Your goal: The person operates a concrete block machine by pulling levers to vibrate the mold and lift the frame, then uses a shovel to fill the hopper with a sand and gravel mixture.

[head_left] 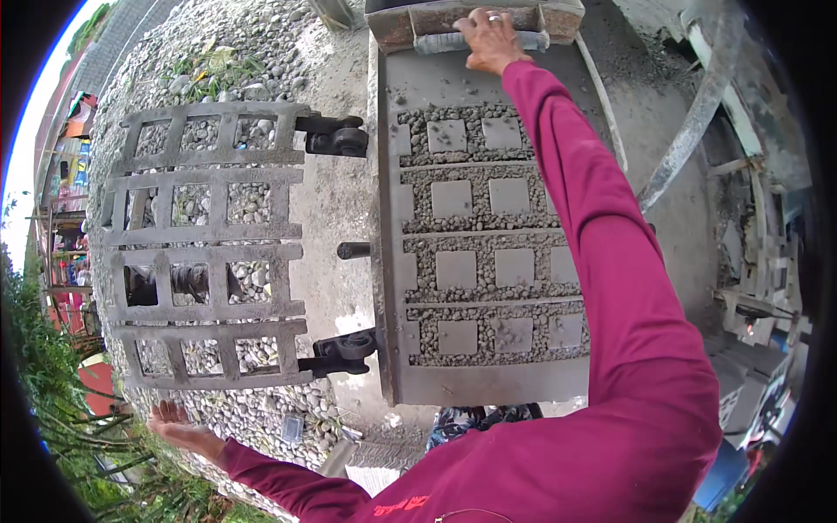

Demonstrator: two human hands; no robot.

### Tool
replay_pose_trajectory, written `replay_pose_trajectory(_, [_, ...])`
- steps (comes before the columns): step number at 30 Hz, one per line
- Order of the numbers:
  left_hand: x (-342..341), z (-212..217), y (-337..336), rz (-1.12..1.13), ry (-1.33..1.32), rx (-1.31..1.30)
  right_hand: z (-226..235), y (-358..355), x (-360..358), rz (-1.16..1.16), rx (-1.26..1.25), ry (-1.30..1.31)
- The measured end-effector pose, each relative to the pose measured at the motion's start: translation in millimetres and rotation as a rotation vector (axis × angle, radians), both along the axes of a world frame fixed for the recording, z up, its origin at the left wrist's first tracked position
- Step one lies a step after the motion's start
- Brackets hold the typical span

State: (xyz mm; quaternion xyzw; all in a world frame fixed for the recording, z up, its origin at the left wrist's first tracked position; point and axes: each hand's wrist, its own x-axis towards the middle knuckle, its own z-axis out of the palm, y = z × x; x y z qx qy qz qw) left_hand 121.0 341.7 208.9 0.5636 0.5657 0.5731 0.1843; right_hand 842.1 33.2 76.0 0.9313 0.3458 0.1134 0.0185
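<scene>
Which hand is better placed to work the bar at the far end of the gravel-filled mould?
The right hand: it already rests on the bar beyond the mould. The left hand hangs open beside the hinged grate.

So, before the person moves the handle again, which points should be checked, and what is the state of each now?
1. Right hand closed on the handle bar: ok.
2. Left hand away from the hinged grid lid: ok, open, touching nothing.
3. Lid swung fully off the mould: ok.
4. All four rows of the mould filled with gravel mix: ok.
5. Hinges free of stones: cannot tell.
</scene>
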Motion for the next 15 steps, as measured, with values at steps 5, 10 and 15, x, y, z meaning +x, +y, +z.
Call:
replay_pose_trajectory(5, [-84.8,36.7,189.9,-0.374,-0.023,-0.099,-24.4,18.5,-302.1,0.532,0.847,0.279])
replay_pose_trajectory(10, [-24.7,2.3,158.4,0.145,0.874,0.347,-48.5,-197.3,-492.9,0.415,0.840,0.594])
replay_pose_trajectory(15, [24.5,83.0,45.2,-0.843,-0.084,0.387,-40.3,-362.0,-560.1,0.039,0.818,0.437])
